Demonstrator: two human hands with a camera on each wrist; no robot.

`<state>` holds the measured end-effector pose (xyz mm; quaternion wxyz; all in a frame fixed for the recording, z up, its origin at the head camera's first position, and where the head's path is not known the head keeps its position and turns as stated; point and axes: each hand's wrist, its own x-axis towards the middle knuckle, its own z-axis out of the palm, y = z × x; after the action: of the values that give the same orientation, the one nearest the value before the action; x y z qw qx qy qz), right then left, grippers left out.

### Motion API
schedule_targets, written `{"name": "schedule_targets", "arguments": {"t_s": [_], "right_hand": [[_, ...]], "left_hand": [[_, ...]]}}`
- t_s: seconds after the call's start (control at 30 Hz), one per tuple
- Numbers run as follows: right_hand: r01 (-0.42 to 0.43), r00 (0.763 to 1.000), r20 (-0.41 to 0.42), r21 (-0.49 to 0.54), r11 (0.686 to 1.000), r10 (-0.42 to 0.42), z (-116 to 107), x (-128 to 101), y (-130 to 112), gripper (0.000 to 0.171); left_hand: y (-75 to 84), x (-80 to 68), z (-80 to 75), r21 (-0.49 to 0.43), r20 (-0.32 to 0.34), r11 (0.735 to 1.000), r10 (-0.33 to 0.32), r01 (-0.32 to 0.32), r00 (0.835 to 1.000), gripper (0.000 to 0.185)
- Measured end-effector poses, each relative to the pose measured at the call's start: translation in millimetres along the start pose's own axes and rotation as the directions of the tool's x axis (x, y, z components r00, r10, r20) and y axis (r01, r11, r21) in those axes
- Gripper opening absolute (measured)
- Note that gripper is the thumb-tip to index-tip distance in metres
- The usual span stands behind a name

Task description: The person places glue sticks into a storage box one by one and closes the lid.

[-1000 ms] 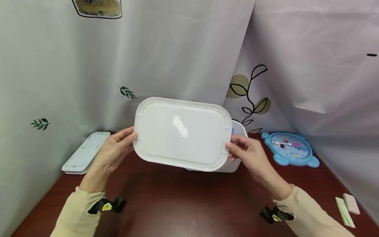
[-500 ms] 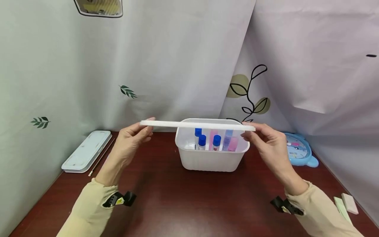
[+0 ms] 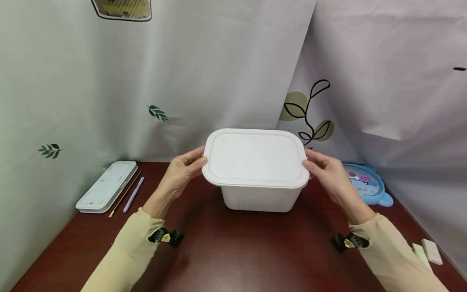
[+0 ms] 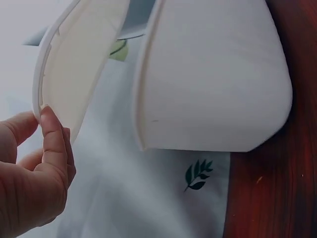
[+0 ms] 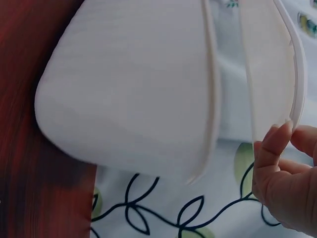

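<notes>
A white rectangular lid lies flat over a white plastic tub that stands on the dark red table. My left hand pinches the lid's left end and my right hand pinches its right end. In the left wrist view a gap shows between the lid and the tub, with my left hand on the lid's rim. From the right wrist, the lid likewise stands apart from the tub, held by my right hand. The tub's contents are hidden.
A pale blue case, a thin stick and a lilac pen lie at the far left. A blue clock lies right of the tub. Two small blocks sit at the right edge. Curtains close in the back and sides.
The lid, first tilted towards me left of the tub, turned flat and moved right over the tub. The small bottles inside are now covered. Both hands kept their hold.
</notes>
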<state>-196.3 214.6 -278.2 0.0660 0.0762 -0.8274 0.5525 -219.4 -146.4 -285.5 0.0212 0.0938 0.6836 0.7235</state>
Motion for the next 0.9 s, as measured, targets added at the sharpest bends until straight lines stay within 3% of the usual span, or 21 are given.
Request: {"name": "schedule_targets", "arguments": {"t_s": [0.23,0.5,0.67,0.9], "right_hand": [[-0.032,0.999,-0.015,-0.085,0.996,0.031,-0.1,16.1,17.5,0.054],[-0.047,0.999,0.0,-0.148,0.988,0.047,1.3,21.7,32.5,0.052],[-0.074,0.997,0.01,-0.156,0.985,0.077,1.5,24.2,35.4,0.052],[-0.12,0.992,0.02,-0.156,0.98,0.124,-0.8,25.9,39.3,0.054]], "left_hand": [[-11.2,18.0,10.4,0.075,-0.016,0.996,-0.045,0.047,0.999,0.051],[-19.9,25.6,15.5,0.231,-0.031,0.968,-0.093,0.098,0.995,0.052],[-23.2,28.6,15.7,0.24,-0.028,0.96,-0.142,0.144,0.99,0.053],[-29.5,31.4,18.9,0.238,-0.011,0.958,-0.162,0.16,0.987,0.052]]}}
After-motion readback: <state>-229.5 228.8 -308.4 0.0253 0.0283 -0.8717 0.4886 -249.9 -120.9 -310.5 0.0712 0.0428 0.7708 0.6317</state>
